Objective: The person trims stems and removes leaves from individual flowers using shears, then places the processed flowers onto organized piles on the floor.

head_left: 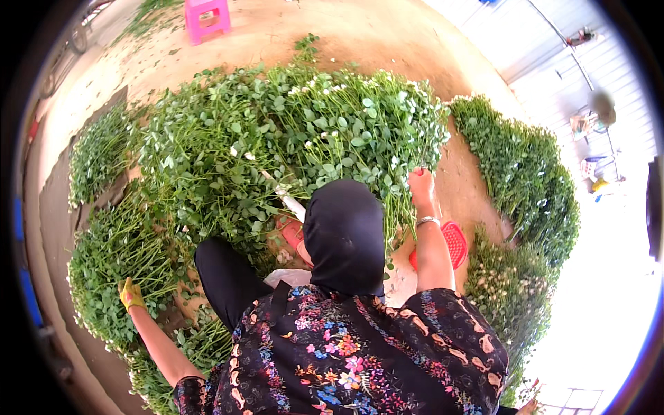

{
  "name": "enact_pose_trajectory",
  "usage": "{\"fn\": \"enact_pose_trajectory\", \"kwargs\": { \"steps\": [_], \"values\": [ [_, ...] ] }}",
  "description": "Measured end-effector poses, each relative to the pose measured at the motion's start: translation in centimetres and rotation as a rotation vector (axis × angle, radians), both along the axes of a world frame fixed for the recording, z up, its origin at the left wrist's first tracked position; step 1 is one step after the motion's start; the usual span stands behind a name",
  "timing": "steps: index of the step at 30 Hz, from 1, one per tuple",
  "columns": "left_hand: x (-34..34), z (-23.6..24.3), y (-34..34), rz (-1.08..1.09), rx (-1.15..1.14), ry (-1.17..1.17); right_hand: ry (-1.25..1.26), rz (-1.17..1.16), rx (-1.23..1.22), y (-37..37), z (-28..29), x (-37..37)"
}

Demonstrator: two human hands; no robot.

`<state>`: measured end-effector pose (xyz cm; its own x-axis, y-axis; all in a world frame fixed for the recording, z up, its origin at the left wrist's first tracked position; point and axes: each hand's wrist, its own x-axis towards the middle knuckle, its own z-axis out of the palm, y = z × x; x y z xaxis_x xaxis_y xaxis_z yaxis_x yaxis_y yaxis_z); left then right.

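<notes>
A broad heap of cut leafy flower stems (pixel 332 124) with small white blooms lies on the ground in front of me. At its right edge my right hand (pixel 420 183), bare and with a bracelet at the wrist, is closed in a fist among the stems. Whatever its fingers hold is too small to make out. Out to the left, my left hand (pixel 131 295) wears a yellow glove. Its fingers are partly stretched out beside another bundle of leafy stems (pixel 114 256); leaves surround the hand.
More stem bundles (pixel 515 166) line the right side. A white rod (pixel 283 197) slants out of the middle heap near black cloth (pixel 346 242). A red perforated sandal (pixel 454 243) shows beside my right forearm. A pink stool (pixel 207 19) stands at the far left.
</notes>
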<state>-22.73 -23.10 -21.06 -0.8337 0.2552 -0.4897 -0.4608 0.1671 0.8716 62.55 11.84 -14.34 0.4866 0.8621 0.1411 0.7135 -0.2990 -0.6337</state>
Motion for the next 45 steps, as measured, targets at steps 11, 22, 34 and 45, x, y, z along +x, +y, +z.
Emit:
{"fn": "enact_pose_trajectory", "kwargs": {
  "steps": [11, 22, 34, 45],
  "values": [
    [6.0, 0.8, 3.9, -0.126, 0.185, 0.096, -1.098, 0.359, 0.131, 0.8, -5.5, 9.1],
    [16.5, 5.5, 7.8, -0.337, 0.111, 0.131, -0.267, 0.429, 0.309, 1.9, 4.0, 1.6],
    [32.2, 17.8, 23.7, -0.835, 0.623, -0.079, -0.199, 0.801, 0.424, -1.4, 22.7, -14.5],
    [27.7, 23.3, 23.7, -0.323, 1.005, -0.312, -0.491, 1.482, 0.625, -3.7, 25.8, -31.9]
  ]
}}
